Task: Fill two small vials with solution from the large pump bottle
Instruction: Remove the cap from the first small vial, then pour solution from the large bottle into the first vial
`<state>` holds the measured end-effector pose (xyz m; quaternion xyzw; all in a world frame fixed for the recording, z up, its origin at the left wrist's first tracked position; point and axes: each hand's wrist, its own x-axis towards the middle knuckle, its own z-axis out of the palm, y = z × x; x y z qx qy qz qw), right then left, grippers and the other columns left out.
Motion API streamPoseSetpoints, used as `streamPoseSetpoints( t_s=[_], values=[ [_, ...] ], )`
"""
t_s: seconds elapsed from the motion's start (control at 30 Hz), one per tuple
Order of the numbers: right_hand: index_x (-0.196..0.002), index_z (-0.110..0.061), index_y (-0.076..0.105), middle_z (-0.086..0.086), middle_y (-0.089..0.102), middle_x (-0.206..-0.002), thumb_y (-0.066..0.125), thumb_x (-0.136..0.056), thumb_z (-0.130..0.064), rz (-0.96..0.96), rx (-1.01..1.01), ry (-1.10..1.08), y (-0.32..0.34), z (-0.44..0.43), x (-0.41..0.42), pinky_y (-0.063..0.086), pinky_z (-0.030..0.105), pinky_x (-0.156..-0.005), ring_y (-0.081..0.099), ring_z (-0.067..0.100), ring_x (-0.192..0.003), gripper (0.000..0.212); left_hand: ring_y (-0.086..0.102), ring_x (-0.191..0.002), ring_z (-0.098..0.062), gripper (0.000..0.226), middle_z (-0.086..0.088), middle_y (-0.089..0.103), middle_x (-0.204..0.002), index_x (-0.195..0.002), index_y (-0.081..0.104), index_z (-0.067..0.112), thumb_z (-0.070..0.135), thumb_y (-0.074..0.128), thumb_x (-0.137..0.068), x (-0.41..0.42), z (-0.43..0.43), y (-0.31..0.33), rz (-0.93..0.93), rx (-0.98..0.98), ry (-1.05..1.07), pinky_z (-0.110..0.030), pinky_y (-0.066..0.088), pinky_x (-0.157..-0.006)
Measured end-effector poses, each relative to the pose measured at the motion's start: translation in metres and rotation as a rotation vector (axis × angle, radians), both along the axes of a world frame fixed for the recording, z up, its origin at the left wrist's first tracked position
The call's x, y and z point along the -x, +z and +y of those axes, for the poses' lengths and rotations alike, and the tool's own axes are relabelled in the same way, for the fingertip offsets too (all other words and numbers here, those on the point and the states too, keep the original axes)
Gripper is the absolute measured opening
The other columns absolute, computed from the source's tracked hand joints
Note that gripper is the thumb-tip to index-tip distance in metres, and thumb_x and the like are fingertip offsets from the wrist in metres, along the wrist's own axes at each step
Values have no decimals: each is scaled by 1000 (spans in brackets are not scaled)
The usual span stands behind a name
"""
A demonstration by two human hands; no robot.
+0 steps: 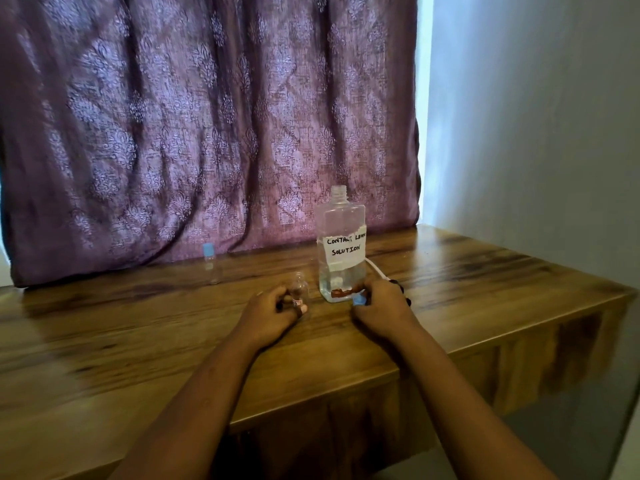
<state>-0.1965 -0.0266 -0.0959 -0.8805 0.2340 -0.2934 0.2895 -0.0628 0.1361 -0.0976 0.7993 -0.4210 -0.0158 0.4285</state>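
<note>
A large clear bottle [342,244] with a white label reading "contact lens solution" stands on the wooden table, its neck open and no pump on it. Liquid fills only its bottom part. My left hand [273,315] grips a small clear uncapped vial [300,289] standing on the table just left of the bottle. My right hand [381,308] pinches a small blue cap [359,300] at the bottle's base. A white tube [374,268] lies behind my right hand, right of the bottle. A second vial with a blue cap [210,263] stands far left near the curtain.
A purple patterned curtain [207,133] hangs right behind the table's back edge. The wooden table [138,327] ends in a corner at the right, beside a pale wall [536,133]. Its front edge runs under my forearms.
</note>
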Motion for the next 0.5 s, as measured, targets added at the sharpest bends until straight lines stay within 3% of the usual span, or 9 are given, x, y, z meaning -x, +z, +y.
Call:
streamPoseSetpoints(
  t_s=[0.13, 0.23, 0.3, 0.37, 0.5],
  values=[
    [-109, -7, 60, 3, 64, -96, 64, -81, -12, -34, 2, -26, -2, 2, 0, 49, 21, -70, 57, 11, -80, 29, 57, -88, -4, 33, 10, 64, -100, -112, 59, 30, 28, 73, -82, 0, 0, -1, -1, 13, -3, -26, 44, -76],
    [-115, -11, 56, -8, 56, -98, 75, -76, -22, -191, -41, -10, 3, 4, 0, 48, 21, -73, 56, 9, -87, 44, 59, -94, -12, 32, 9, 64, -100, -111, 59, 30, 29, 72, -82, -2, -1, -2, -35, 10, 25, -29, 46, -82],
    [-114, -12, 52, -2, 57, -108, 77, -73, -31, -320, -55, -60, 8, 2, -5, 54, 33, -81, 58, 17, -99, 52, 58, -97, -15, 29, 9, 62, -98, -110, 59, 29, 29, 71, -83, -3, -2, -1, -65, 4, 52, -32, 48, -87],
    [-122, -11, 46, 10, 51, -124, 77, -72, -37, -383, -64, -144, 13, -1, -14, 49, 42, -92, 51, 27, -114, 64, 58, -100, -17, 28, 10, 61, -97, -110, 59, 27, 29, 69, -84, -3, -2, 0, -100, -10, 78, -36, 49, -90],
    [-148, -14, 8, 13, 21, -150, 77, -67, -48, -345, -167, -164, 28, 3, -33, 29, 48, -108, 25, 33, -136, 113, 59, -104, -20, 30, 10, 58, -96, -113, 60, 26, 32, 68, -85, -5, -1, -1, -159, -17, 150, -38, 50, -91]
  ],
)
